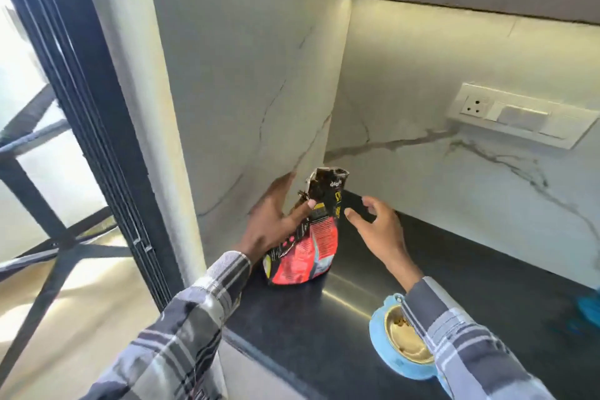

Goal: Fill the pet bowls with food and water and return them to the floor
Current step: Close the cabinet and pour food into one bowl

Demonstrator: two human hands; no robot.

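We can read no text for certain: the food bag [308, 230] at the frame's centre bears yellow and white lettering, too blurred to make out.

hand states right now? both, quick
Left hand: holding the food bag, thumb across its front.
Right hand: open, holding nothing, beside the bag.

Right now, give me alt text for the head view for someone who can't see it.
A left hand holds an open red-and-black food bag upright on a dark counter; the right hand hovers open beside it. A blue pet bowl holding some kibble sits under the right sleeve.
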